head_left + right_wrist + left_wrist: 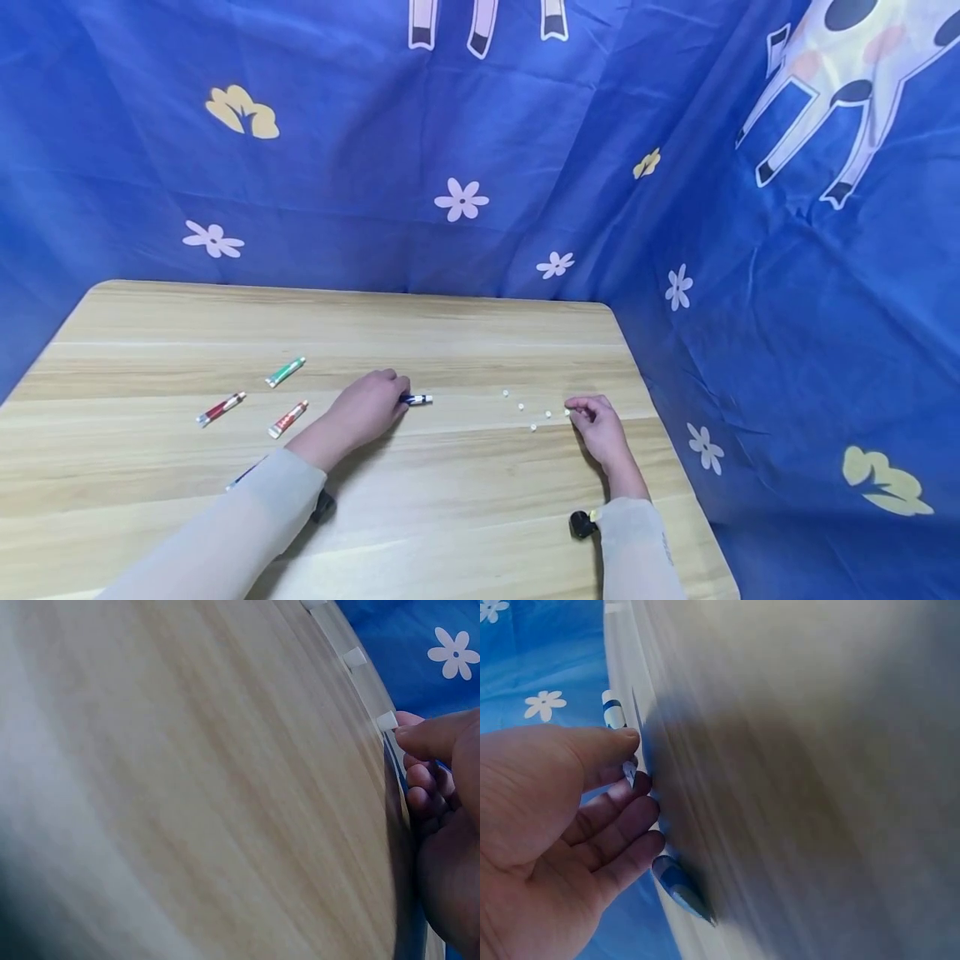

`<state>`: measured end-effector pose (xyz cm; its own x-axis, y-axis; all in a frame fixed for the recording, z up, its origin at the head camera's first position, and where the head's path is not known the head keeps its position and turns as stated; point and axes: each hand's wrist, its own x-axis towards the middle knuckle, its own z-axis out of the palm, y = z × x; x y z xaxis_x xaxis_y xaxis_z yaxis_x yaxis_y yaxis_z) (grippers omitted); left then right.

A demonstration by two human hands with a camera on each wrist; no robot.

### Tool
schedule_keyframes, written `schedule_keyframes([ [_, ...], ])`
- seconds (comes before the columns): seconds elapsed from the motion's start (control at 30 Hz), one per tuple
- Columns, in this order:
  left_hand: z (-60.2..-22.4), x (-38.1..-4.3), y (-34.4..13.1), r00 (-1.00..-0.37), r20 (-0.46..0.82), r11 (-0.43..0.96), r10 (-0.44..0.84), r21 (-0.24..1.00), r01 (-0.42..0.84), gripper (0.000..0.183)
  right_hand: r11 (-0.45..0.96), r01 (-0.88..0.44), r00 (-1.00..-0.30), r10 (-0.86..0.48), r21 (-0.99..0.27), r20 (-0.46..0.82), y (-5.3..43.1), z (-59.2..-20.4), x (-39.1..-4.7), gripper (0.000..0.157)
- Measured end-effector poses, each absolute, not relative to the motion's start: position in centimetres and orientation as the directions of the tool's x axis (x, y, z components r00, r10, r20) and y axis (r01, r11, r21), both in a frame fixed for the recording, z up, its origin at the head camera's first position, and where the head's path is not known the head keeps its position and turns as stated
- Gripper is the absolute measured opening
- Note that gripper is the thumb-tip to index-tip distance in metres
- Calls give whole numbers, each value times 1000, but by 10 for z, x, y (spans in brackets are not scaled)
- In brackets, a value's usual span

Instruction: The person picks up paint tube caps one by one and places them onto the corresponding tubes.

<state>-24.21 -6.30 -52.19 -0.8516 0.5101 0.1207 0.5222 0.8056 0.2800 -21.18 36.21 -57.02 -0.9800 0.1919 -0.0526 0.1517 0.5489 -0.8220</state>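
The left hand (365,410) holds a dark blue tube (417,400), with the thumb and fingers bent around it. The tube is thin. Its front end is white with a dark blue band, and its back end is flat and blue. In the head view, the white end sticks out on the right side of the fingers, near the middle of the frame. In the left wrist view, the white end pokes out above the thumb and the flat end shows below the fingers.

The right hand (602,429) pinches a tiny white cap (387,721) between its thumb and a finger. The cap sits right at the fingertips, to the left of the hand in the head view. Four more white caps (521,407) lie between the two hands, spread a little apart.

At the left of the head view lie a green tube (286,372), a dark red tube (221,409) and a bright red tube (288,418). Another blue tube (240,477) is partly hidden by the left sleeve (225,517). The bright red tube has pale marks, too small to read.

Everything lies on a wooden table (450,517). Blue cloth (337,208) with white flowers (462,200) hangs behind.
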Motion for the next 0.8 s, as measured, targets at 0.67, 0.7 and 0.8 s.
schedule_keyframes([
  [0.67,-519,-271,-72,-858,100,829,503,226,512,13,592,141,-985,167,-794,-50,362,-571,-210,18],
  [0.7,-518,-273,-72,-859,100,830,502,225,511,13,594,138,-985,166,-792,-48,362,-571,-210,19],
  [0.8,-519,-279,-72,-859,108,830,501,221,512,13,598,127,-985,167,-791,-33,361,-571,-210,18],
])
